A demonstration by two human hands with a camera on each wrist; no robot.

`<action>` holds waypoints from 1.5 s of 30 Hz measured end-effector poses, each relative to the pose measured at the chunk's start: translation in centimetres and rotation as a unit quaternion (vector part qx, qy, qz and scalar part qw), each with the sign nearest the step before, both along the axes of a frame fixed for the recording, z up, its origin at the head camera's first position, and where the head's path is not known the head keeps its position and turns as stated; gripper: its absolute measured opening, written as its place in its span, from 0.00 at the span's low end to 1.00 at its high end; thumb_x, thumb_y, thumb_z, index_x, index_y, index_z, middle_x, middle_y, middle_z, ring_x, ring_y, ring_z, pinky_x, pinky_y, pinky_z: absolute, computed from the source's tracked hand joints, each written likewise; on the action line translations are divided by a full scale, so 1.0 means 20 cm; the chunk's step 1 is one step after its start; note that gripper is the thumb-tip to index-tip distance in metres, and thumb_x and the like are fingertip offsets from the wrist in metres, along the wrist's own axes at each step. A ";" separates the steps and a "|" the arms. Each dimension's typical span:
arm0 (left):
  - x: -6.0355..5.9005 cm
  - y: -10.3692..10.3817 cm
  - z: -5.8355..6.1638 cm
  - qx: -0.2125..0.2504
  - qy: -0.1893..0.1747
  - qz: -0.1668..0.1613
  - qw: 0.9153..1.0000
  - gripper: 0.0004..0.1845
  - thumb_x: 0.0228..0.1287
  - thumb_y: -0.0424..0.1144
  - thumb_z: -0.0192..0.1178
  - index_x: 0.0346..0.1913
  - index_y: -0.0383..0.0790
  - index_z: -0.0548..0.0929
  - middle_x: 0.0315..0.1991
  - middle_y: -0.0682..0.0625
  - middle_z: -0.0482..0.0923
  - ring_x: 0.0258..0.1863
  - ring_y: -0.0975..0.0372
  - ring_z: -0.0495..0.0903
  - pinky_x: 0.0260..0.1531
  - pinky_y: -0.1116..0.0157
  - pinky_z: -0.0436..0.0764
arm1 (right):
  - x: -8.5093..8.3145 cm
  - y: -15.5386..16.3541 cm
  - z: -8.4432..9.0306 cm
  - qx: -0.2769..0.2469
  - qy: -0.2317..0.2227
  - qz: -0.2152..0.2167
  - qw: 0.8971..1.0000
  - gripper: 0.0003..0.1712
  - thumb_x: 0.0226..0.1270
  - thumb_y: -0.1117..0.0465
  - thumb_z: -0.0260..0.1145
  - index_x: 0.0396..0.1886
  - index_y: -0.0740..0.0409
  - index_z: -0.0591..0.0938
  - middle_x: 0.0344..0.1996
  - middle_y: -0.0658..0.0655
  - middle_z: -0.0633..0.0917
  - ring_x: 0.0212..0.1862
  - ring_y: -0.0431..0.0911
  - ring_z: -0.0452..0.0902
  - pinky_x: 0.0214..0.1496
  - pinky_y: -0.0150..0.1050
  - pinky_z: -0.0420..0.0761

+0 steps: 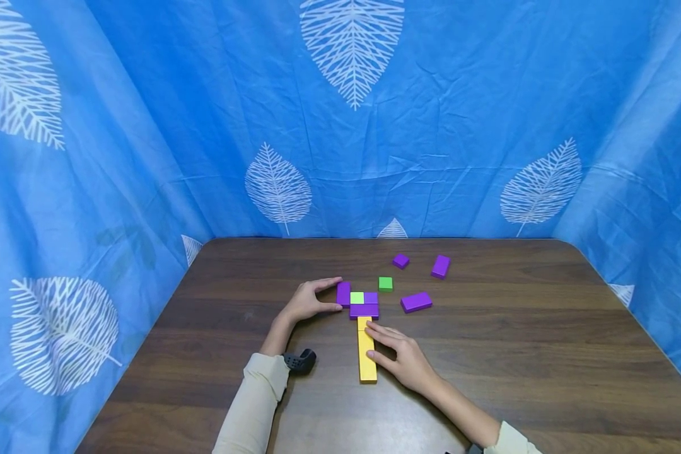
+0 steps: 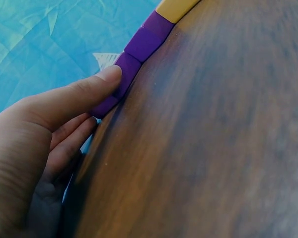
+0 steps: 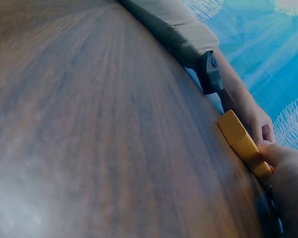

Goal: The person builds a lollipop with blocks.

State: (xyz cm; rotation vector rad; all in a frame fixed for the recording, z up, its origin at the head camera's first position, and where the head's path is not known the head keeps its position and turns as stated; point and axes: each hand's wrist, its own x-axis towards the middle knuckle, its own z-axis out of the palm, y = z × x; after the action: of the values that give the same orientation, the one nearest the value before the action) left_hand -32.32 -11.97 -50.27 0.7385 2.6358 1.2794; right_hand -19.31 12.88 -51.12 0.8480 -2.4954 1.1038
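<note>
My left hand [image 1: 304, 301] holds an upright purple block [image 1: 343, 294] between thumb and fingers at its near and far ends. In the left wrist view, the thumb [image 2: 97, 87] lies against the near end. Right beside this block, a light green square block [image 1: 357, 297], a purple block [image 1: 371, 297] and a wider purple block [image 1: 364, 310] sit close together. Below them, a small yellow block [image 1: 364, 323] and a long yellow block [image 1: 367, 366] form a column. My right hand [image 1: 405, 359] rests against the column's right side, fingers extended; the right wrist view hides its fingertips.
Loose pieces lie behind and to the right: a green block [image 1: 385, 284], a small purple block [image 1: 400, 261], a purple block [image 1: 441, 266] and another purple block [image 1: 416, 302]. Blue leaf-patterned cloth [image 1: 340, 157] hangs around the brown wooden table [image 1: 516, 353].
</note>
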 end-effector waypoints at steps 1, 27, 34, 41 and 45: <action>0.00 0.00 0.00 0.000 0.000 -0.001 1.000 0.37 0.48 0.55 0.69 0.63 0.48 0.72 0.62 0.51 0.69 0.63 0.58 0.65 0.60 0.53 0.64 | 0.00 0.00 0.00 0.000 0.001 0.000 1.000 0.24 0.61 0.54 0.66 0.56 0.58 0.78 0.58 0.52 0.75 0.58 0.53 0.71 0.56 0.50 0.71; 0.01 0.00 0.01 -0.006 -0.004 0.000 1.000 0.36 0.50 0.52 0.69 0.63 0.49 0.71 0.62 0.53 0.69 0.63 0.59 0.64 0.61 0.54 0.63 | 0.00 0.00 -0.01 0.003 0.020 -0.004 1.000 0.23 0.60 0.55 0.66 0.54 0.58 0.79 0.58 0.54 0.75 0.57 0.51 0.72 0.55 0.49 0.72; 0.00 -0.01 0.02 -0.007 -0.005 0.003 1.000 0.36 0.49 0.52 0.69 0.63 0.49 0.72 0.62 0.53 0.69 0.63 0.59 0.64 0.61 0.54 0.64 | -0.01 -0.01 -0.01 -0.011 0.019 -0.003 1.000 0.22 0.61 0.55 0.66 0.54 0.57 0.80 0.58 0.53 0.76 0.58 0.50 0.72 0.56 0.48 0.72; 0.01 -0.02 0.01 -0.010 0.009 -0.001 1.000 0.36 0.49 0.53 0.69 0.63 0.48 0.72 0.61 0.53 0.70 0.62 0.59 0.65 0.60 0.55 0.64 | -0.01 -0.01 0.00 -0.052 -0.008 -0.002 0.999 0.21 0.62 0.56 0.65 0.54 0.57 0.80 0.58 0.53 0.75 0.58 0.49 0.71 0.57 0.49 0.71; 0.01 -0.01 0.00 -0.008 0.009 -0.006 1.000 0.36 0.49 0.53 0.69 0.63 0.48 0.72 0.62 0.53 0.69 0.63 0.59 0.65 0.60 0.54 0.64 | 0.00 0.00 0.02 -0.072 -0.016 -0.014 0.997 0.20 0.61 0.58 0.65 0.53 0.57 0.80 0.57 0.54 0.76 0.58 0.50 0.72 0.57 0.50 0.71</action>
State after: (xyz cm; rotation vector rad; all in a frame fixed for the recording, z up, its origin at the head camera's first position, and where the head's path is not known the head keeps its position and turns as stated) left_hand -32.14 -12.13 -50.19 0.7673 2.6487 1.2531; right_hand -19.25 12.80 -50.69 0.7589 -2.4113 1.2797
